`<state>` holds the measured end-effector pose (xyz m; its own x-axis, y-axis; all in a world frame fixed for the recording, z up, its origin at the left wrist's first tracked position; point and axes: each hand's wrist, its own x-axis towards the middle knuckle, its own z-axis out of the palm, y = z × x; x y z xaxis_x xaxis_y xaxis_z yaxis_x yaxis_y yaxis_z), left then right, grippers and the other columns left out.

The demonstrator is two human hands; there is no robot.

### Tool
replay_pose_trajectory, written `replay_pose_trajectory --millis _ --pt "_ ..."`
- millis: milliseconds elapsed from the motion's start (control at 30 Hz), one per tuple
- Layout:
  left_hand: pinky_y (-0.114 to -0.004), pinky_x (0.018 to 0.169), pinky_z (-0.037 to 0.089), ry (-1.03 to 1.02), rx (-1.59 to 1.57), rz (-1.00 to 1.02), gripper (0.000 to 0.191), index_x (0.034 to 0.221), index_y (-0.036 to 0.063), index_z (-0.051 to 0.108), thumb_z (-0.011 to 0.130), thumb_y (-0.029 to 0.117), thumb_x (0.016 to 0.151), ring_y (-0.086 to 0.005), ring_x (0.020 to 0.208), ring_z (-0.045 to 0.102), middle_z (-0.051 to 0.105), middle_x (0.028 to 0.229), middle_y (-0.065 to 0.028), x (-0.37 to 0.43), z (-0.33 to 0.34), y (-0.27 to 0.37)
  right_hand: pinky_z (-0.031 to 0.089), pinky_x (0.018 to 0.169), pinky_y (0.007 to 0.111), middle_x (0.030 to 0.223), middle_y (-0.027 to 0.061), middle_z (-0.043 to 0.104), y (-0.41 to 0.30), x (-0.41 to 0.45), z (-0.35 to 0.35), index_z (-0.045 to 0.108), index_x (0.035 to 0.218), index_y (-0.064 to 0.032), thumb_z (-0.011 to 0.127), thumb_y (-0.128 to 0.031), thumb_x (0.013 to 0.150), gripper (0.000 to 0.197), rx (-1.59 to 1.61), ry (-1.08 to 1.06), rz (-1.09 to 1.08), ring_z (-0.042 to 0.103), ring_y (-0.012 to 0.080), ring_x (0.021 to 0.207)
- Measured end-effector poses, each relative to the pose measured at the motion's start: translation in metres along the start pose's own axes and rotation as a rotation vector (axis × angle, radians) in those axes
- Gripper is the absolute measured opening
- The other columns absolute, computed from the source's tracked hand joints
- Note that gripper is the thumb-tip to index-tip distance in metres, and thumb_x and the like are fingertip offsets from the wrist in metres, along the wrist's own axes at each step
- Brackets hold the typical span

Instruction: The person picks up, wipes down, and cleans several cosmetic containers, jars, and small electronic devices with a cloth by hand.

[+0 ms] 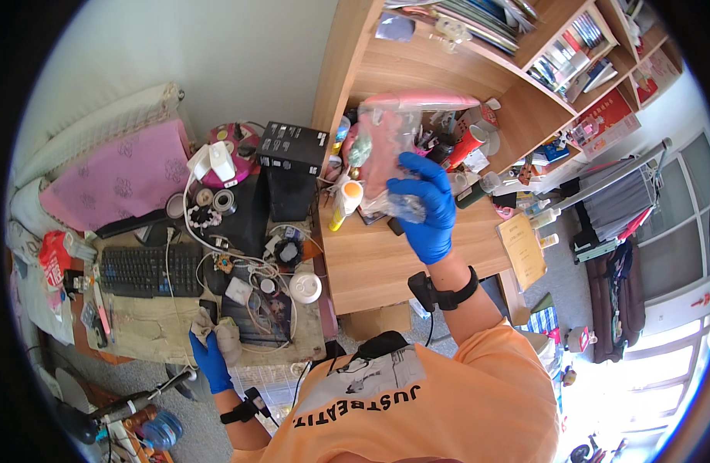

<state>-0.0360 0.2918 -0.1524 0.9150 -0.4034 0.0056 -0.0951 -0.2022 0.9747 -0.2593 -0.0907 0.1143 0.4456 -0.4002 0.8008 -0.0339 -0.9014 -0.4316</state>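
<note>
My right hand [427, 208], in a blue glove, is raised over the wooden desk [378, 266] with its fingers curled on a clear plastic bag [410, 205]. The bag hangs in front of a pink item [381, 144] near the shelf; whether the two are joined I cannot tell. A white bottle with an orange cap [348, 197] stands just left of the bag. My left hand [212, 359], also blue-gloved, grips a crumpled beige cloth [225, 341] at the front edge of the cluttered table [146, 324]. A dark object shows behind the cloth.
On the left table lie a black keyboard [152, 271], a white round-lidded container [304, 287], tangled white cables and rolls of tape [223, 201]. A black box [291, 147] stands by the wall. At right are a dark green bottle [471, 194], a red can [471, 139] and a brown envelope [523, 252].
</note>
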Motion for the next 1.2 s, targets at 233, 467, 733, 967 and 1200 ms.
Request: replay_pose_trajectory --millis 233,467,733,967,1200 --pt "-0.031 0.095 0.038 -0.024 -0.039 -0.036 0.044 0.129 -0.0015 0.040 0.053 0.009 0.089 -0.0197 0.111 0.049 0.051 0.123 -0.0123 -0.002 -0.002 0.002 0.044 0.084 0.032 0.099 0.0101 0.059 0.059 0.067 -0.078 0.063 0.094 -0.0030 0.067 0.000 0.073 0.021 -0.075 0.574 -0.023 0.056 0.0224 0.093" --pt "-0.030 0.096 0.038 -0.007 -0.023 -0.009 0.045 0.130 -0.0013 0.039 0.053 0.006 0.088 -0.0199 0.111 0.049 0.050 0.123 -0.0122 -0.006 0.003 0.003 0.047 0.076 0.031 0.096 0.0086 0.055 0.134 0.176 -0.113 0.067 0.097 -0.0097 0.071 -0.006 0.071 0.027 -0.473 0.536 -0.082 0.056 0.0211 0.082" --pt "-0.030 0.095 0.038 -0.024 0.000 -0.009 0.044 0.130 -0.0010 0.041 0.053 0.006 0.088 -0.0192 0.111 0.049 0.051 0.122 -0.0115 -0.013 -0.004 0.010 0.048 0.073 0.032 0.086 0.0076 0.065 0.149 0.165 -0.095 0.065 0.101 -0.0110 0.067 -0.010 0.075 0.026 -0.615 0.479 0.023 0.058 0.0204 0.080" --pt "-0.029 0.095 0.038 -0.010 -0.039 -0.037 0.042 0.129 -0.0012 0.041 0.053 0.005 0.088 -0.0184 0.110 0.049 0.051 0.121 -0.0104 -0.013 0.000 0.010 0.047 0.071 0.029 0.084 0.0069 0.065 0.136 0.174 -0.072 0.069 0.091 -0.0092 0.071 -0.012 0.074 0.017 -0.198 0.456 0.114 0.061 0.0186 0.075" --pt "-0.029 0.095 0.037 0.006 -0.064 -0.017 0.040 0.127 -0.0015 0.043 0.051 0.004 0.088 -0.0178 0.109 0.048 0.051 0.120 -0.0097 -0.009 0.007 0.011 0.045 0.082 0.037 0.096 0.0129 0.060 0.164 0.185 -0.084 0.069 0.094 -0.0110 0.075 -0.018 0.069 0.027 -0.477 0.482 0.107 0.055 0.0300 0.093"
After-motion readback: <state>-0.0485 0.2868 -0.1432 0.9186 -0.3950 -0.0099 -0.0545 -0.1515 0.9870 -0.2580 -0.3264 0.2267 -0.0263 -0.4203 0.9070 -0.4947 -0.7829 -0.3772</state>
